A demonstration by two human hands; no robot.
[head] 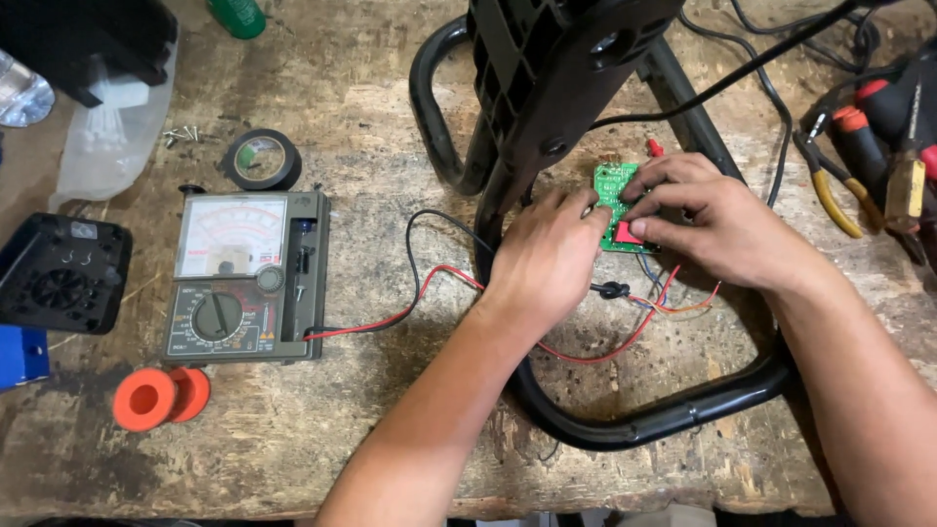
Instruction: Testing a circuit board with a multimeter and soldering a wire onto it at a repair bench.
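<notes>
The left hand (pixel 542 256) and right hand (pixel 717 229) meet over a small green circuit board (pixel 613 200), fingers curled and pinching its edges from both sides. The board lies flat on the worn wooden workbench (pixel 342 98) inside a black tubular stand (pixel 664 420), its long axis running away from the person. Far left sits an analog multimeter (pixel 249 278), its red lead (pixel 390 320) trailing toward the board.
</notes>
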